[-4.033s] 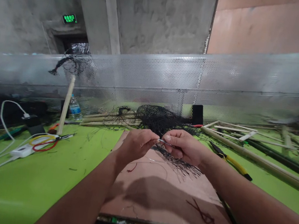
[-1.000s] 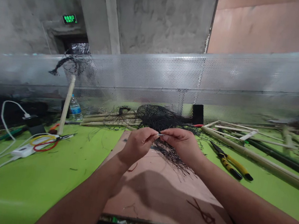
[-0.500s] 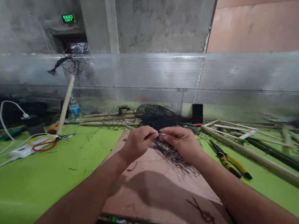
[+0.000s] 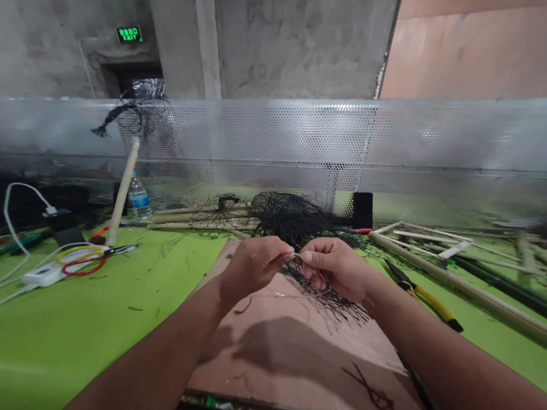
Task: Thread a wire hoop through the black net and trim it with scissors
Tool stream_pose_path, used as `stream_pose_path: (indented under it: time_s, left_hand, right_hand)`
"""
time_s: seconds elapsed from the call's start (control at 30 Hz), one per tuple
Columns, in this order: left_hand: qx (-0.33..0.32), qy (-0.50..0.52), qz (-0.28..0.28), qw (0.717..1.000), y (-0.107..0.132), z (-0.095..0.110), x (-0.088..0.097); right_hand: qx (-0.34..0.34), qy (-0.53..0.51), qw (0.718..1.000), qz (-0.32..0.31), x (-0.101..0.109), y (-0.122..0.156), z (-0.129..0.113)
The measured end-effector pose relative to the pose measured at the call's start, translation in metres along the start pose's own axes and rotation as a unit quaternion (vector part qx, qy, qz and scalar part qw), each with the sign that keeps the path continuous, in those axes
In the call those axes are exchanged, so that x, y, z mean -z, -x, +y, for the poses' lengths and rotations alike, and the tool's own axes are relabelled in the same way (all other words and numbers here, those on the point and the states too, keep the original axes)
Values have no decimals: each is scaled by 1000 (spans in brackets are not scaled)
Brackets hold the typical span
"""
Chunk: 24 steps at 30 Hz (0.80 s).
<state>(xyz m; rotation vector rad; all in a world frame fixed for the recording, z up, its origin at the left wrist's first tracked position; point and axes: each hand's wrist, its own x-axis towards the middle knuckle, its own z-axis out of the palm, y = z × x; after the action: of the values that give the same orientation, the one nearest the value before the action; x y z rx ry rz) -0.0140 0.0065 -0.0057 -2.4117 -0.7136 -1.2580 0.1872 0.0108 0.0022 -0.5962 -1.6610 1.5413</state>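
My left hand and my right hand meet above a brown board on the green table. Both are pinched, fingertip to fingertip, on a short thin metal wire at the edge of a piece of black netting. The netting hangs from my fingers and spreads onto the board below my right hand. A bigger heap of black netting lies just beyond my hands.
Yellow-handled pliers lie right of the board. Bamboo sticks and a wooden frame fill the right side. At left are white cables, red and yellow wire loops, a water bottle and an upright stick. A perforated metal barrier runs behind.
My hands have stayed together over the board, pinching the wire. They dipped slightly and the netting settled a little lower on the board.
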Motion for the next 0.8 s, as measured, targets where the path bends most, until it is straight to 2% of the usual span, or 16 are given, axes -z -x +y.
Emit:
stream_pose_path:
  time_s: [0.07,0.17,0.23,0.3,0.37,0.47,0.7,0.77,0.8]
  left_hand:
    - [-5,0,-9,1000,-1,1,1]
    - [-5,-3,-18,1000,-2,2,1]
    - [1,2,-18,1000,-2,1,1]
    - [6,13,-16,1000,-1,1,0]
    - [13,21,-13,1000,0,0,0]
    - [26,21,-16,999,0,0,-1]
    - [51,32,-16,998,-3,10,-3]
    - [59,39,-2,997,-4,13,-3]
    - [64,42,5,997,-4,14,-3]
  right_hand:
    - [-10,15,1000,8,0,0,-1]
    - [-10,93,995,43,-2,0,-2]
    - [8,167,984,65,-4,0,-4]
    - [43,260,961,84,-6,1,-5]
    - [102,369,917,114,-7,1,-5]
    - [194,505,825,160,-7,2,-3]
    - [289,652,680,172,-4,3,5]
    - [300,662,662,183,-5,2,8]
    - [296,652,670,195,-6,1,9]
